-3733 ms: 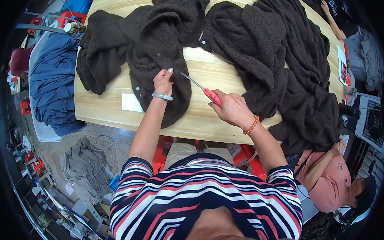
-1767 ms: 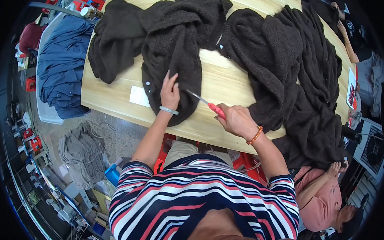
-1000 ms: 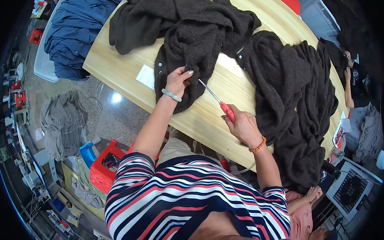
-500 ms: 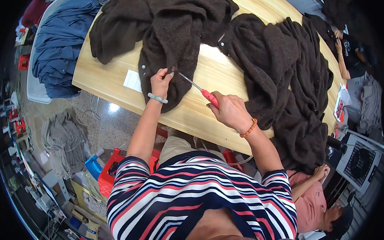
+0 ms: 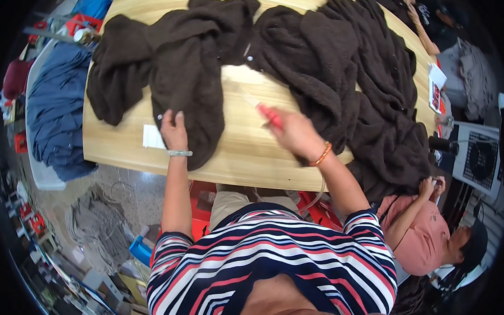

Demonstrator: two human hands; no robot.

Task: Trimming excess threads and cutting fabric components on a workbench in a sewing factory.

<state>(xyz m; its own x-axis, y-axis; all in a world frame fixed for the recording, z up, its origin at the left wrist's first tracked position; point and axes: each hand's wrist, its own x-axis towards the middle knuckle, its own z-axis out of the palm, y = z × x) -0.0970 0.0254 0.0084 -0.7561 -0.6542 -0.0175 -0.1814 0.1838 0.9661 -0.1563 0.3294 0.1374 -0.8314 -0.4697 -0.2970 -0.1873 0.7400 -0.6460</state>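
A dark brown fuzzy garment (image 5: 188,87) lies spread on the left part of the wooden table, its lower end near the table's front edge. My left hand (image 5: 174,132) rests on its left edge beside a small pale button (image 5: 160,117), the fingers slightly apart. To the right, over bare wood, my right hand (image 5: 297,135) is wrapped round a red-handled tool (image 5: 270,117). Its thin shaft, smeared by motion, points up and left, away from the cloth; I cannot make out its tip. A white paper card (image 5: 152,136) sits beside my left hand.
More dark brown garments (image 5: 326,60) are heaped across the table's right side. A white tub (image 5: 44,178) of blue clothes (image 5: 61,108) stands at the left. Grey cloth (image 5: 96,227) lies on the floor. A person in pink (image 5: 413,232) works at the lower right, near a fan (image 5: 479,159).
My left hand has let go of its pinch on the garment and moved to its left edge. The tool's tip has drawn away from the cloth. The whole view has shifted.
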